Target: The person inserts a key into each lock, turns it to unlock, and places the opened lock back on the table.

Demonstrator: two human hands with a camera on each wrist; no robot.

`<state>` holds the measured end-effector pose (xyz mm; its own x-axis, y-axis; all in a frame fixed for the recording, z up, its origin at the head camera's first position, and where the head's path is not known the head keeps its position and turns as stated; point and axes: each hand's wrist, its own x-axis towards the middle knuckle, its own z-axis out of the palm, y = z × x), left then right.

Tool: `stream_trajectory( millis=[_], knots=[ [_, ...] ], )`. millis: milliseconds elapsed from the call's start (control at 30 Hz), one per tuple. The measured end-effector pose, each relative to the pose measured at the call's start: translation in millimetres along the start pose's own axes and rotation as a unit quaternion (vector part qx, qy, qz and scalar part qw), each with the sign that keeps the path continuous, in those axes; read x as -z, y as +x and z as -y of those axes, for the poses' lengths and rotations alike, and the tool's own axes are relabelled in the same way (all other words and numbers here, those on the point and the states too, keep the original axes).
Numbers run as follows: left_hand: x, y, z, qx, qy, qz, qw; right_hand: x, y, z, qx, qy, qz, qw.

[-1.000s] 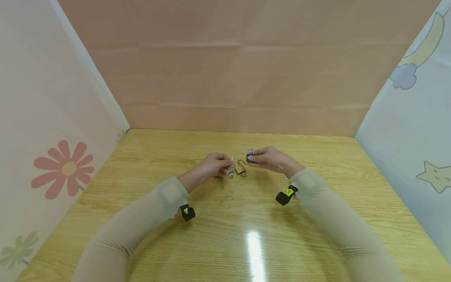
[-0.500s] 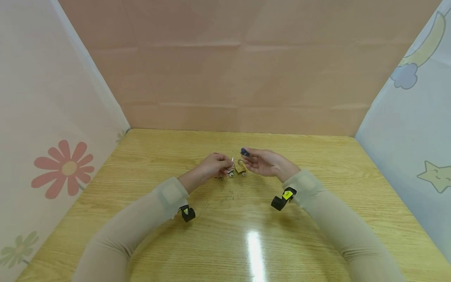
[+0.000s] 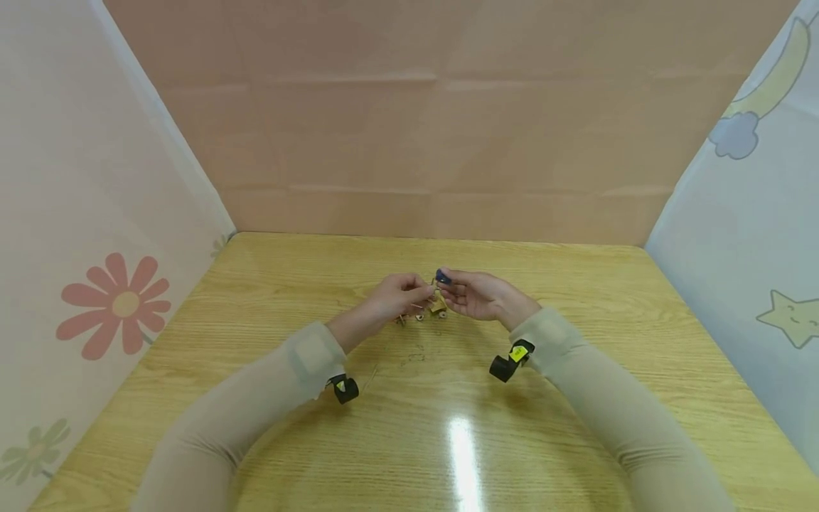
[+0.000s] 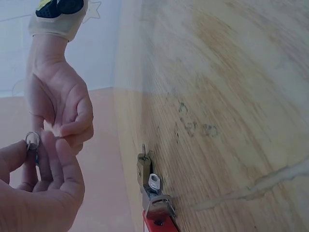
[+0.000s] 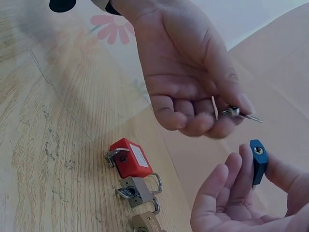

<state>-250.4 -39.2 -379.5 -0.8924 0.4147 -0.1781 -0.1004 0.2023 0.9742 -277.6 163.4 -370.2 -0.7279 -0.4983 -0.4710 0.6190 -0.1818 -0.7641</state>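
My right hand (image 3: 483, 295) grips a small blue padlock (image 5: 259, 164) between thumb and fingers. The padlock is tipped so that the keyhole in its base faces my left hand; its shackle is hidden. My left hand (image 3: 392, 297) pinches a small key (image 5: 252, 118) with a metal ring (image 4: 33, 140). The key's tip points toward the blue padlock, a short gap apart. Below the hands lie a red padlock (image 5: 131, 158), a grey padlock (image 5: 137, 191) and a brass padlock (image 5: 146, 222). Keys stick out of the red and grey ones.
The padlocks stand in a row on a wooden table (image 3: 409, 427), close beneath both hands. Dark scribble-like marks (image 3: 416, 354) show on the tabletop. A brown backdrop (image 3: 435, 142) rises behind the table, with patterned side panels left and right.
My right hand has turned the blue padlock from shackle-up to tipped over, keyhole toward the left hand. My left hand has shifted right with the key, closer to the right hand.
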Motion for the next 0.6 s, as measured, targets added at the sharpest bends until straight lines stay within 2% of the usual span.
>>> stream_trajectory(
  millis=[133,367,533,600],
  knots=[
    [-4.3,1.5,-0.5,-0.001,-0.021,0.003,0.9998,-1.7,1.7,-0.1,0.003,0.002,-0.001,1.000],
    [-10.6,2.4,-0.9,0.012,-0.053,-0.021,0.9983,-5.3,1.9,-1.1,0.007,-0.010,-0.001,1.000],
    [-13.1,1.9,-0.7,0.041,-0.092,-0.025,0.9946,-6.6,3.4,-2.5,0.012,-0.020,-0.008,1.000],
    [-14.1,1.8,-0.9,0.057,-0.126,-0.024,0.9901,-6.7,3.2,-3.2,0.015,-0.025,-0.010,1.000]
  ],
)
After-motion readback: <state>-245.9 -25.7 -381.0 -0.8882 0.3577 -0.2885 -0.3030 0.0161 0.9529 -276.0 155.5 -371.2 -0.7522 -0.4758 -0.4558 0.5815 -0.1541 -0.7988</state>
